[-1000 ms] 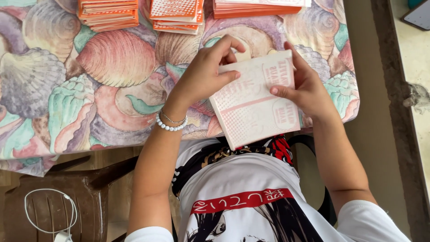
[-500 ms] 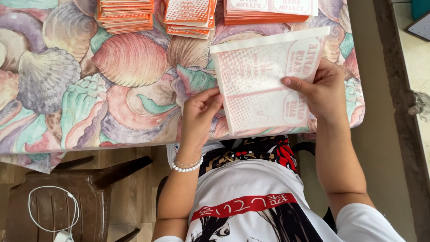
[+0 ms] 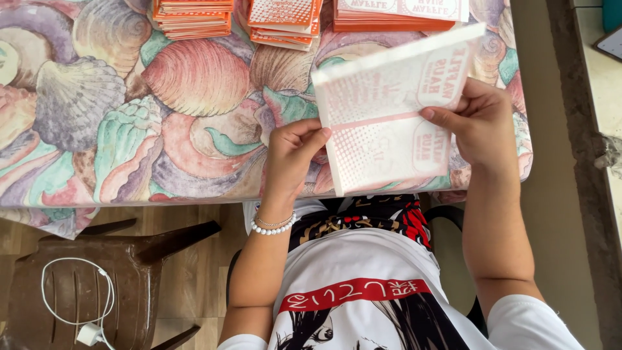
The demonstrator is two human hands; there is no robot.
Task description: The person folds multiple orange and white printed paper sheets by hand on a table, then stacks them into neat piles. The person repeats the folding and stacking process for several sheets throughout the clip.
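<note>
I hold a flat white paper sheet with pale orange print (image 3: 382,116) above the near edge of a table covered in a seashell-pattern cloth (image 3: 129,129). My right hand (image 3: 476,123) grips the sheet's right edge, thumb on top. My left hand (image 3: 293,152), with a pearl bracelet at the wrist, touches the sheet's lower left edge with curled fingers. The sheet is unfolded and tilted, its far corner raised toward the stacks.
Three stacks of orange and white printed paper lie along the far edge: left stack (image 3: 193,16), middle stack (image 3: 284,19), right stack (image 3: 402,14). A brown plastic chair (image 3: 110,285) with a white charger cable (image 3: 78,304) stands at lower left. A concrete ledge (image 3: 583,162) runs on the right.
The sheet was folded small under both hands a second ago; it has opened out and risen. My left hand slid down to its lower left edge.
</note>
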